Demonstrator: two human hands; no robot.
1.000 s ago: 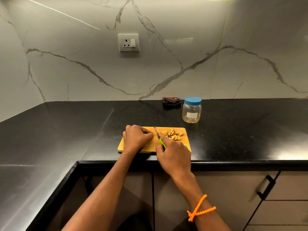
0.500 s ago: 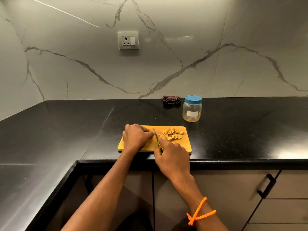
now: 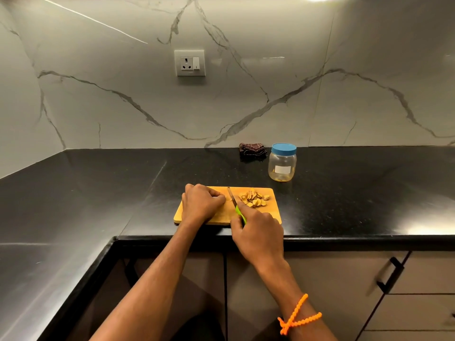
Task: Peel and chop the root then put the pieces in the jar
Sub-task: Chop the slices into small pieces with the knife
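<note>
A wooden chopping board [image 3: 270, 212] lies near the counter's front edge. A heap of sliced root pieces [image 3: 253, 198] sits on its far right part. My left hand [image 3: 200, 204] is curled on the board's left half, fingers bent over the remaining root, which is almost wholly hidden. My right hand [image 3: 258, 232] grips the green handle of a small knife [image 3: 232, 199], whose blade points away, just right of my left fingertips. A clear plastic jar [image 3: 282, 166] with a blue lid on stands behind the board to the right.
A folded dark cloth [image 3: 252, 150] lies by the marble wall, left of the jar. The black counter [image 3: 98, 193] wraps round a corner on the left. A wall socket [image 3: 189, 63] sits above. Cabinet doors with a black handle [image 3: 390, 275] are below.
The knife and my right hand shifted slightly back and forth beside my left fingertips in a cutting stroke. My left hand stayed in place on the board.
</note>
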